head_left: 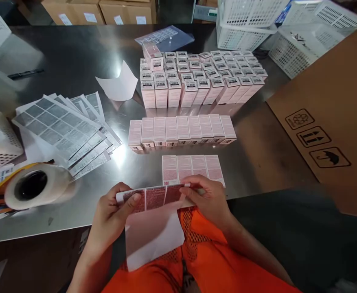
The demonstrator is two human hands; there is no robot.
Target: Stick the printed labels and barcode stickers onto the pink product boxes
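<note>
Both hands hold one sticker sheet (155, 197) over my lap, at the near edge of a steel table (74, 57). My left hand (112, 215) grips its left end, with the thumb on a printed label. My right hand (207, 197) pinches its right end. The sheet's white backing hangs down over orange mesh clothing. Just beyond my hands several pink boxes (193, 167) lie flat in a short row. A longer row of pink boxes (181, 130) lies behind them. Farther back stands a block of upright pink boxes (201, 75).
A fanned stack of label sheets (65, 126) lies at left, with a tape roll (34, 187) on a dispenser near the front edge. A curled backing paper (119, 85) sits mid-table. White plastic baskets (248, 24) stand at the back right, a large brown carton (327, 110) at right.
</note>
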